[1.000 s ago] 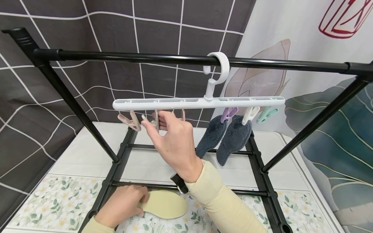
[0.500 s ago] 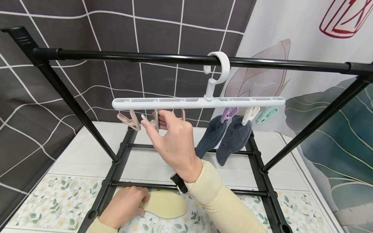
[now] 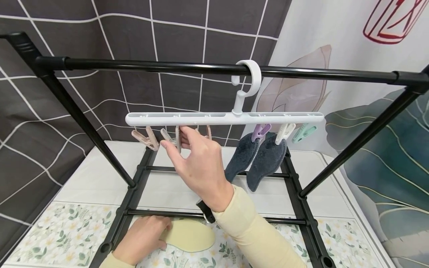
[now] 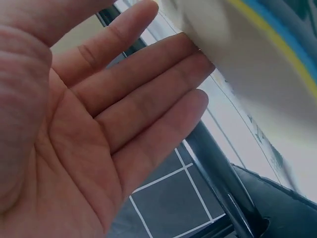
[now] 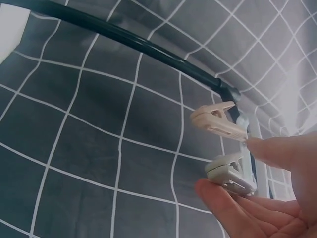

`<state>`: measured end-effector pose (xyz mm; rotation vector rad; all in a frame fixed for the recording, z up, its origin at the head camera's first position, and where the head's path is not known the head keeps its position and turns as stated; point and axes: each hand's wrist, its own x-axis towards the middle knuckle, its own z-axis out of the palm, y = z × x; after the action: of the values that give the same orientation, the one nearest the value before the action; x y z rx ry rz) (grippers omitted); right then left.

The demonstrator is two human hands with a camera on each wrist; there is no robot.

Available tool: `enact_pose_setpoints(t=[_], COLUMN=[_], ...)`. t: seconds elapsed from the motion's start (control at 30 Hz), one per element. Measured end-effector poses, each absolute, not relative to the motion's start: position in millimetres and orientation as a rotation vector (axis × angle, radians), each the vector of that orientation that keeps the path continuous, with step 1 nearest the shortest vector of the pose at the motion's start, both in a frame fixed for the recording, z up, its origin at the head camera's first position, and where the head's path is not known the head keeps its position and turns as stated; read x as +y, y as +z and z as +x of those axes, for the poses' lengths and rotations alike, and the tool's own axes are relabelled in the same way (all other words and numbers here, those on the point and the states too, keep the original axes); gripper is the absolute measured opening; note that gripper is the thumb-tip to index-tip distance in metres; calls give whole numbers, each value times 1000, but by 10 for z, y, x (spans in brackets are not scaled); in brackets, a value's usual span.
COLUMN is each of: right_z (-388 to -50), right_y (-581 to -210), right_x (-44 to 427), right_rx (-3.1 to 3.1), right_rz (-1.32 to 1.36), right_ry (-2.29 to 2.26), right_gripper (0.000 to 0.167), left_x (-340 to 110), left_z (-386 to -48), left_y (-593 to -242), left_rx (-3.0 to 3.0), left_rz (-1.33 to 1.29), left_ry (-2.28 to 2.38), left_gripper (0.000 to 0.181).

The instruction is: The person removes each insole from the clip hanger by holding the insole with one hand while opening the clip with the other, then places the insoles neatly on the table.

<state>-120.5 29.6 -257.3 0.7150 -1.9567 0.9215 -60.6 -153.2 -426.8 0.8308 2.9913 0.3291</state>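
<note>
My right hand (image 3: 201,163) is raised under the white clip hanger (image 3: 197,118), pinching a grey clothespin (image 3: 172,138) between thumb and fingers. In the right wrist view, the grey clothespin (image 5: 230,173) sits just below a beige clothespin (image 5: 218,120). Low at the front, my left hand (image 3: 144,236) holds the left end of a pale yellow insole (image 3: 189,234). The left wrist view shows the left fingers (image 4: 143,99) nearly straight, with tips against the insole's pale side (image 4: 228,54). The hand hides that end of the insole from above.
Two dark blue fuzzy insoles (image 3: 266,160) hang at the right from purple and white clothespins. A mint clothespin (image 3: 303,133) hangs beside them. The hanger hooks over the black rack's top bar (image 3: 151,66). Below lies a floral mat (image 3: 77,232); a grid-patterned curtain (image 3: 181,44) hangs behind.
The whole view shifts slightly left. The insole at the left hand tilts a little, so its front edge now shows more distinctly. Both hands stay nearly in place.
</note>
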Motion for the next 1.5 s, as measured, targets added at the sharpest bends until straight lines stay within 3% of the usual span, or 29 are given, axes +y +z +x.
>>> enact_pose_setpoints(t=[0.57,1.2,1.5], right_z=[-1123,-1117,-1129], right_y=[-2529,-2580,-2638], right_x=[429,724,761], right_rx=[-1847,-1740,-1875], right_rz=[717,597,484], right_ry=[954,944,877], right_gripper=[22,27,33], left_x=[-1593,-1440,-1331], left_z=[-711,-1011,-1150], left_y=[-4029,-3915,-3876], left_rx=[3130,3210,3088], left_rz=[1007,883,798], left_ry=[493,850,1078], left_gripper=[28,60,84])
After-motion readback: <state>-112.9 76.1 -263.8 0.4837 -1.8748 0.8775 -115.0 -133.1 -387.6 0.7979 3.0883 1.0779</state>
